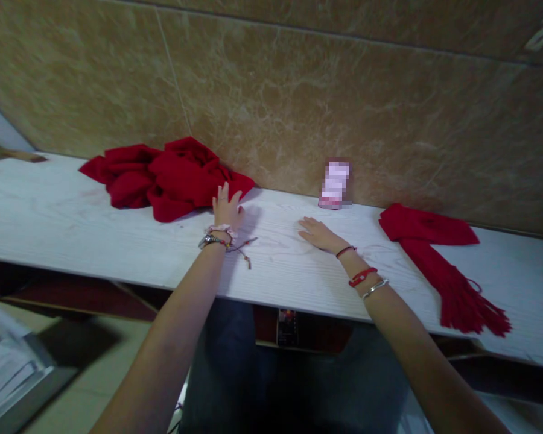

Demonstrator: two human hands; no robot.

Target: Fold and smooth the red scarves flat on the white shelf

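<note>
A crumpled heap of red cloth [176, 181] lies at the left against the wall. My left hand [227, 208] is at its right end, fingers spread, the fingertips over or touching the cloth's edge; contact is not certain. Flat on the white tabletop [271, 265], my right hand [320, 234] has its fingers stretched out and holds nothing. Further right, a folded red scarf [423, 241] rests with its fringed end [473, 310] pointing toward the front edge. Bracelets circle both of my wrists, and a pink scrunchie is on the left one.
A phone [335, 184] with a blurred screen leans upright against the marbled tile wall [271, 90]. Under the tabletop, a dark phone-like object [287, 327] sits on a shelf. A grey metal frame [31, 374] stands at the lower left. A small wooden piece [25, 155] lies far left.
</note>
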